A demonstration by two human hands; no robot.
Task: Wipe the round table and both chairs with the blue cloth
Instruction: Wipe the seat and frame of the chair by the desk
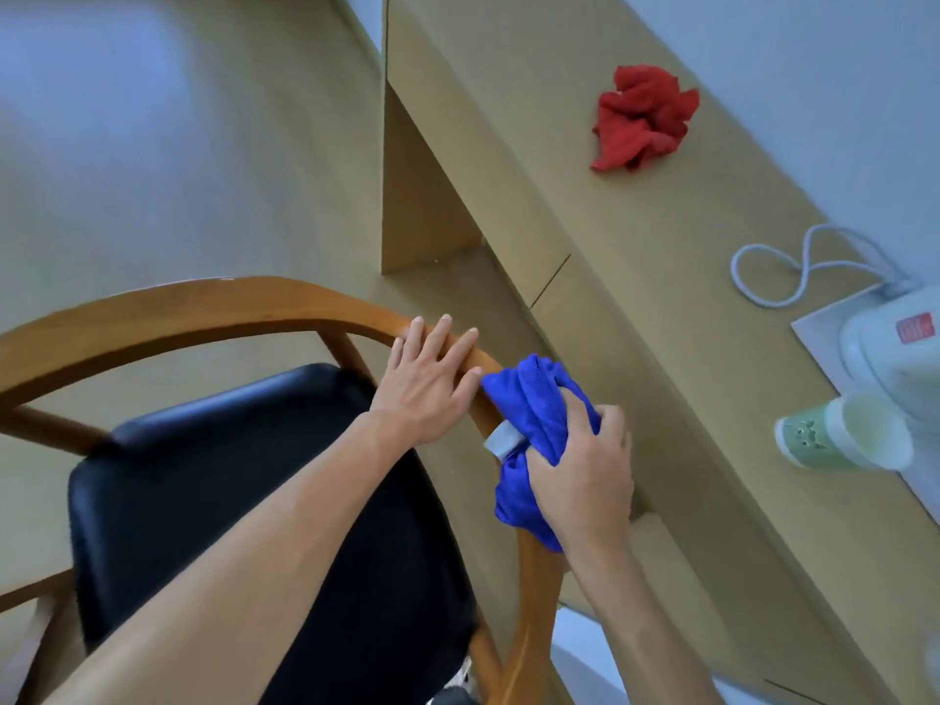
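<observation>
A wooden chair (168,312) with a curved back rail and a black padded seat (244,491) fills the lower left. My left hand (430,386) lies flat on the curved rail, fingers straight. Just to its right, my right hand (580,480) grips the bunched blue cloth (534,414) and presses it against the same rail. A grey label sticks out of the cloth. The round table is not in view.
A long tan desk (661,297) runs along the right, close to the chair. On it lie a crumpled red cloth (643,124), a white cable (793,267), a white appliance (895,348) and a green cup (839,437). Tan floor (178,170) lies beyond the chair.
</observation>
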